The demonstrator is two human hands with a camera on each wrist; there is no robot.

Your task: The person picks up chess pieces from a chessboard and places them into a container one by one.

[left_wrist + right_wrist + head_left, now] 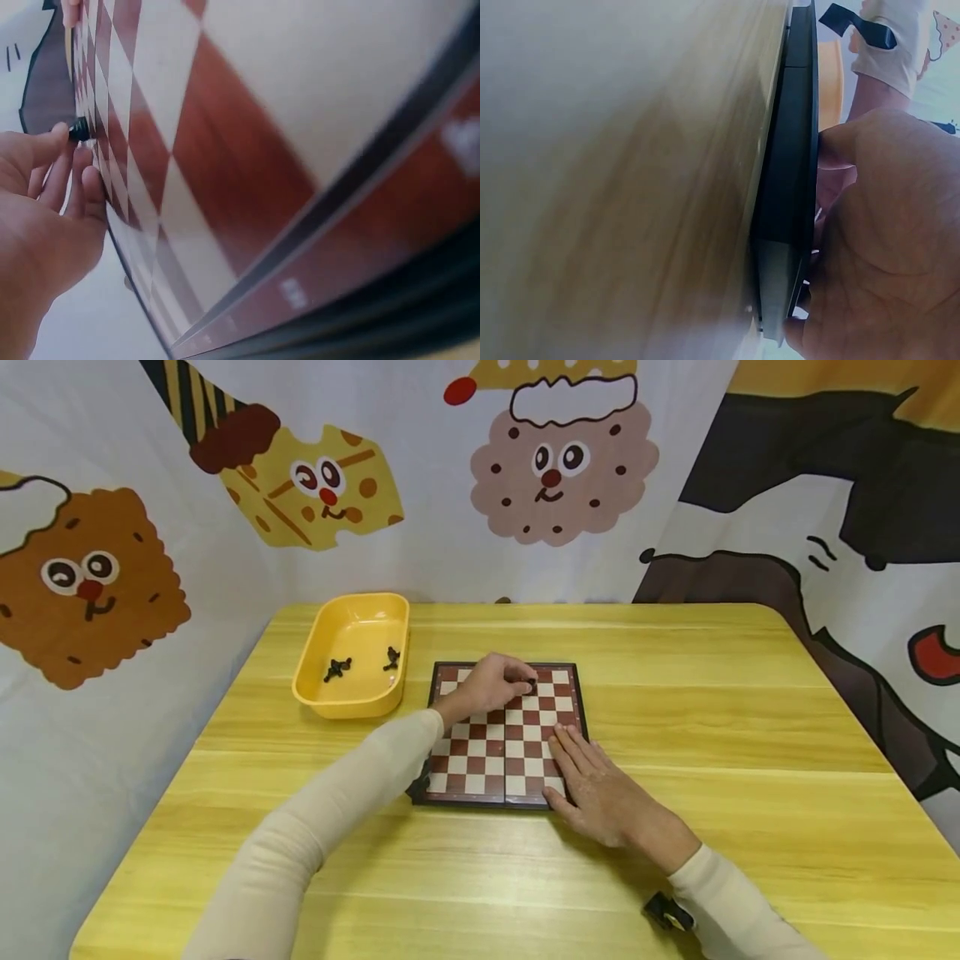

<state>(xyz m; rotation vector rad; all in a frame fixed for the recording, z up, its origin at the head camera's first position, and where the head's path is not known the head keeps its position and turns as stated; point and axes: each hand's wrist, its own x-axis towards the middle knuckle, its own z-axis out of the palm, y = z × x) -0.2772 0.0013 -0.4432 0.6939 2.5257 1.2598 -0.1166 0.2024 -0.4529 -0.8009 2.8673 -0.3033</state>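
A chessboard [465, 766] with red-brown and cream squares lies unfolded flat on the table, its fold line running down the middle. My left hand [491, 683] reaches across to the far side and pinches a small black chess piece [79, 129] between thumb and fingers, its base right at the squares. Seen from the head, the piece is mostly covered by the fingertips. My right hand [597, 789] rests with straight fingers over the board's near right edge. In the right wrist view, that palm [900, 247] is beside the black side of the board [786, 165].
A yellow plastic tray [352, 706] stands at the back left of the wooden table [720, 693], with several black chess pieces [337, 669] lying in it. A cloth printed with cartoon biscuits [420, 485] hangs behind. A black wrist camera [667, 912] sits at the right sleeve.
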